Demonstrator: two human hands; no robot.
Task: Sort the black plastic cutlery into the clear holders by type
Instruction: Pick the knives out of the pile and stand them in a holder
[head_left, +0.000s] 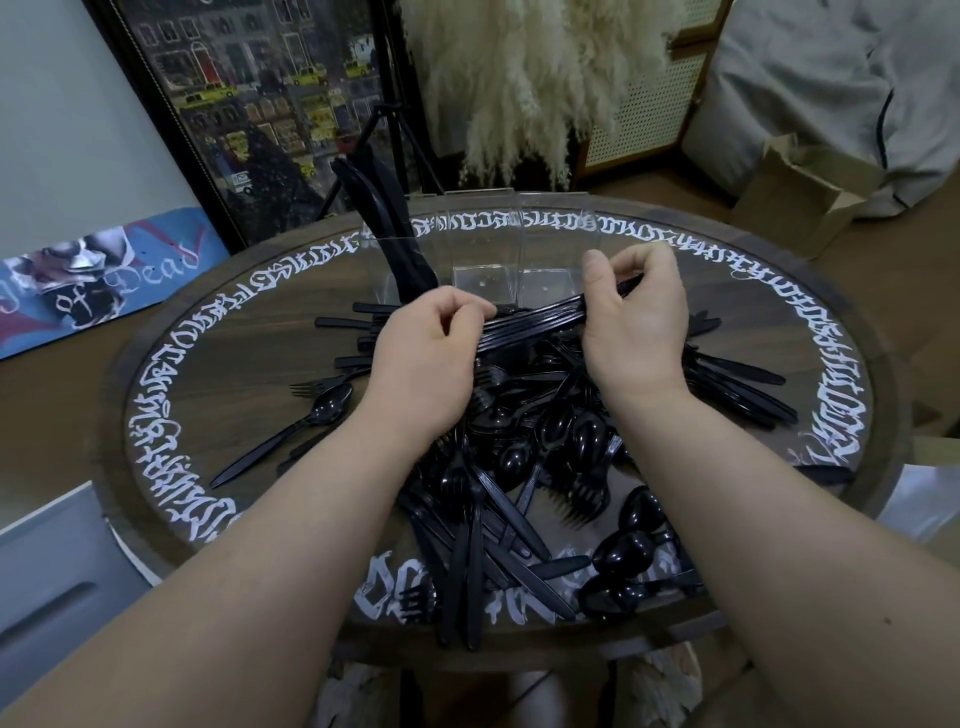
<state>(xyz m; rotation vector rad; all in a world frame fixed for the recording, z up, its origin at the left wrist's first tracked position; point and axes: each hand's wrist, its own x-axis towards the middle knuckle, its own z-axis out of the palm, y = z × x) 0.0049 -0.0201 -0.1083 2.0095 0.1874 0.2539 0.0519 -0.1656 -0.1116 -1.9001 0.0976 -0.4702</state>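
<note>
A bundle of black cutlery (540, 325) was pinched at both ends by the left hand (423, 353) and right hand (636, 317), mid-frame. Ends should be evened, then dropped into an empty clear holder (483, 260); type unclear.

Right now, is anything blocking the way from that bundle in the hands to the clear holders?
Nothing visible does. Both hands grip the bundle just in front of the clear holders, whose tops are open.
</note>
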